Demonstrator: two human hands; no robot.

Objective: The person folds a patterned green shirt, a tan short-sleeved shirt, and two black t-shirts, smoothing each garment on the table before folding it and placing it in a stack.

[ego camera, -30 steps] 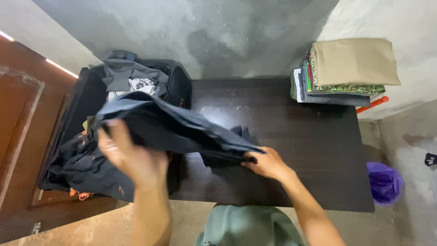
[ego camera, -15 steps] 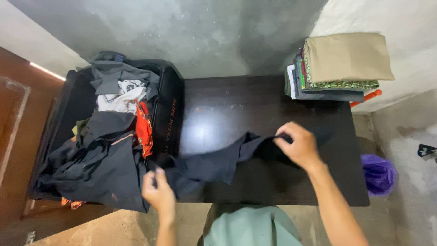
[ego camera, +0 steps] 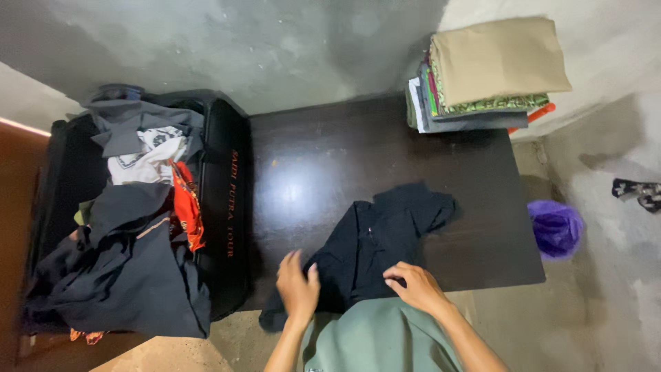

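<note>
Black garment (ego camera: 375, 244): one piece, dark fabric, lying rumpled but mostly flat on the near half of the table (ego camera: 317, 158), its near hem hanging over the table's near edge. One sleeve or corner juts out toward the table's right side.

Left hand (ego camera: 297, 286): palm down, fingers spread and loose, resting on the garment's near left part at the table edge; it presses rather than pinches.

Right hand (ego camera: 415, 286): palm down on the garment's near right part, fingers slightly curled against the cloth; whether they nip a fold cannot be told.

Table: dark brown, glossy top with a pale sheen left of the garment.

Stack of folded cloths (ego camera: 485, 76): on the table's far right corner, well apart from the garment; a tan piece on top, a green patterned layer and grey and white layers below. An orange rod (ego camera: 533, 116) shows just under the stack's right side.

Black suitcase (ego camera: 224, 207): open, standing against the table's left side, heaped with clothes: grey pieces at the far end, a white printed one, an orange-red cloth (ego camera: 184, 203), dark pieces nearest.

Purple bag (ego camera: 555, 227): on the floor just beyond the table's right edge.

Green garment (ego camera: 379, 341): worn by the person, below the table's near edge.
</note>
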